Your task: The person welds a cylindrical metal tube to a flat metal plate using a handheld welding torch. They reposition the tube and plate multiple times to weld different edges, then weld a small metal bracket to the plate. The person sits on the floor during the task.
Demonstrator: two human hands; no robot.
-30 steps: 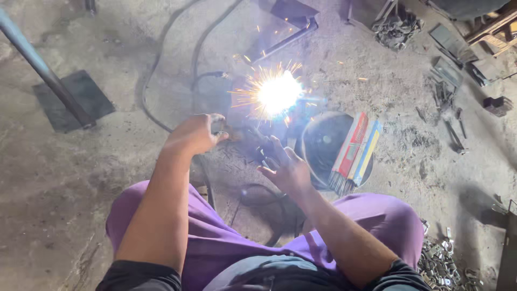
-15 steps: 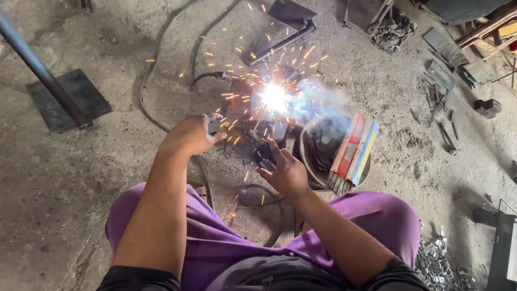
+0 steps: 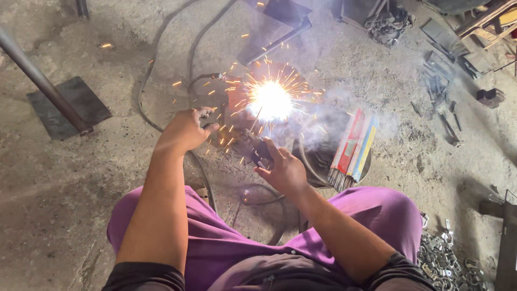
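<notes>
Presently, head view, one entry: arc welding in progress on the floor (image 3: pixel 64 215), the person squatting in purple trousers (image 3: pixel 377 215). Right hand (image 3: pixel 284 171): closed round the electrode holder (image 3: pixel 257 148), its rod running up into the arc (image 3: pixel 269 99), which burns white and throws sparks outward. Left hand (image 3: pixel 186 129): curled just beside the workpiece (image 3: pixel 229 116), seemingly steadying it; what the fingers grip is lost in glare, so I cannot tell whether it is clamped. The hands are apart, either side of the weld. Step judged: mid-bead, the rod burning down. The next move calls for a steady feed of the rod toward the joint at an even gap, the left hand kept off the hot metal. Around: a cable (image 3: pixel 156 81) looping from the top of the frame past the left hand; smoke (image 3: pixel 334 118) drifting right; a round dark container (image 3: pixel 323 161) just right of the right hand, packets of electrodes (image 3: pixel 353 151) resting on it; a steel angle (image 3: pixel 274 43) beyond the arc; a pole on a base plate (image 3: pixel 70 105) at left; scrap metal (image 3: pixel 441 81) upper right; small metal parts (image 3: pixel 452 264) heaped lower right. In the way: the cable under the forearms, sparks landing near the knees, the container crowding the right wrist.
</notes>
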